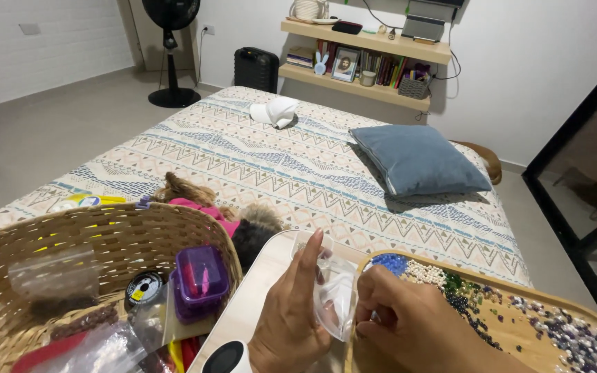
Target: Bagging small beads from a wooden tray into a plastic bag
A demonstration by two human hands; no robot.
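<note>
Both hands, left (291, 314) & right (409, 321), pinch clear bag (336, 297); contents unclear, wrists cut off

bed (298, 173) with zigzag-patterned cover carries it all | blue pillow (417, 160) right | white cap (276, 111) far end | woven basket (115, 231) near left | small dog in pink (219, 215) beside it | white lap tray (257, 290) and wooden bead tray (519, 342) up front
</note>
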